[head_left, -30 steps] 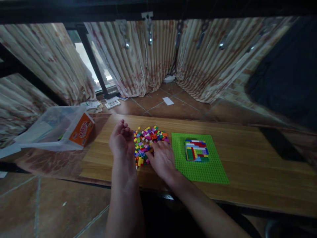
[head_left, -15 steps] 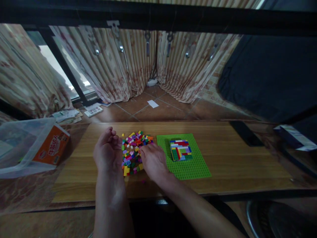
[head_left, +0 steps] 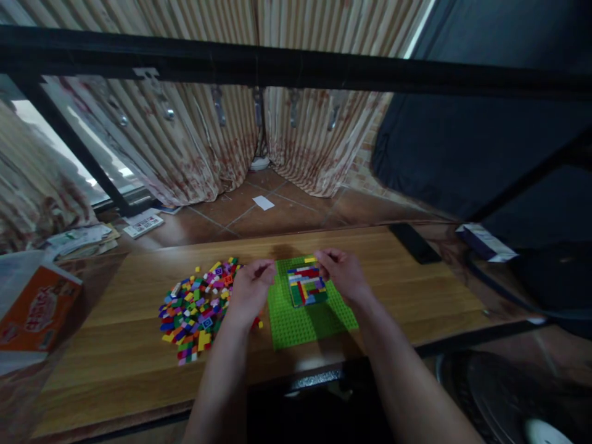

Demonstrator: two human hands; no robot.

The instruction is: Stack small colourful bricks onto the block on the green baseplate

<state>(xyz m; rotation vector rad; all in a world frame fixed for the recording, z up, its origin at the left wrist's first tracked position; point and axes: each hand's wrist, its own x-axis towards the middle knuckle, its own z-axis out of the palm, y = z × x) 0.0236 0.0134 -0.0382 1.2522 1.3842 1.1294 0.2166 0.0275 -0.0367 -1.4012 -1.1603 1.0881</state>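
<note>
My right hand (head_left: pixel 341 274) is closed, with a yellow building brick (head_left: pixel 313 259) pinched at its fingertips. It hovers by the far right corner of a flat, multicoloured brick build (head_left: pixel 301 293), which sits on a green studded baseplate (head_left: pixel 298 330). Over the baseplate's left edge is my left hand (head_left: pixel 252 287), its fingers curled together; whatever they may hold is hidden. A pile of loose coloured bricks (head_left: pixel 192 311) lies to the left of that hand, partly covered by it.
The wooden table (head_left: pixel 106 345) carries a black phone (head_left: pixel 415 242) at its far right. A clear plastic bin (head_left: pixel 21 262) with an orange label stands at the left. Beyond the right end lies a white and purple box (head_left: pixel 489 242).
My right hand has left the brick pile and come over the baseplate with a yellow brick. My left hand has turned from palm up and moved right, its fingers now curled. The view has shifted right.
</note>
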